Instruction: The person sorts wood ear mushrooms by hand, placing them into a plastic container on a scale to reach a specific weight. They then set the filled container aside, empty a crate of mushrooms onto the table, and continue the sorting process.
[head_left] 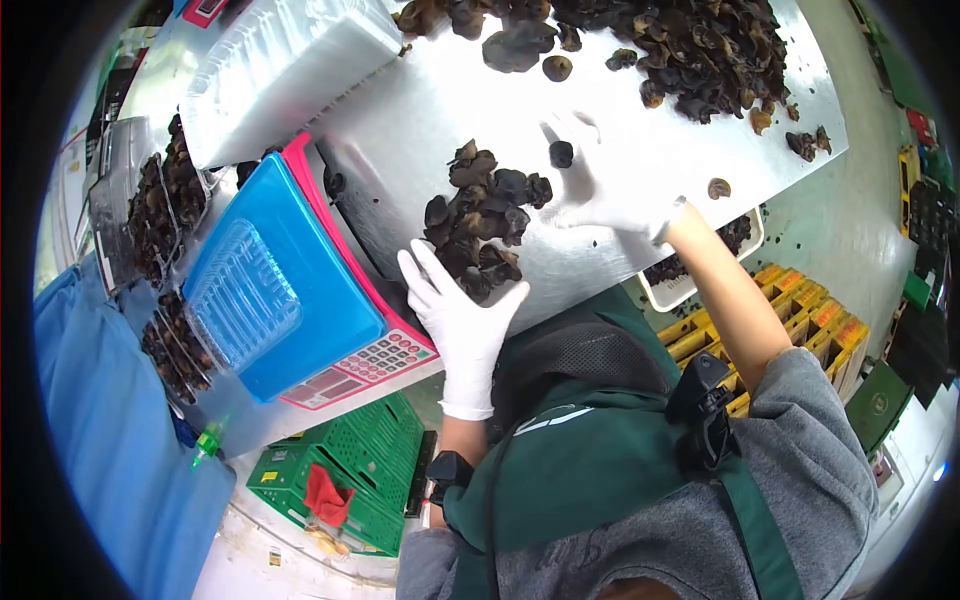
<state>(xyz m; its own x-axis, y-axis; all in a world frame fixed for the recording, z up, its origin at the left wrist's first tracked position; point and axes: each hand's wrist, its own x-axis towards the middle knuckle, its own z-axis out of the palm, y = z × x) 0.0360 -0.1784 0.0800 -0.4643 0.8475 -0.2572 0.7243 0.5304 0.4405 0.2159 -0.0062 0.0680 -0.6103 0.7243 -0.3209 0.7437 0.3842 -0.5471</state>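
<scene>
A small heap of dark wood ear mushrooms (478,215) lies on the shiny metal table, to the right of a pink scale. My left hand (462,325), in a white glove, rests at the near edge of this heap with fingers spread and thumb apart. My right hand (615,190), also white-gloved, is over the table right of the heap, its fingers and thumb spread wide. One dark mushroom piece (561,154) shows in the gap between that hand's fingers and thumb. On the scale's blue platform (335,325) sits a clear plastic tray (245,285).
A large mushroom pile (710,50) covers the table's far right. Stacked clear trays (290,75) stand at the upper left, with filled clear boxes (165,215) beyond the scale. A white basin (668,292), yellow crates (800,310) and green crates (370,460) are below table level.
</scene>
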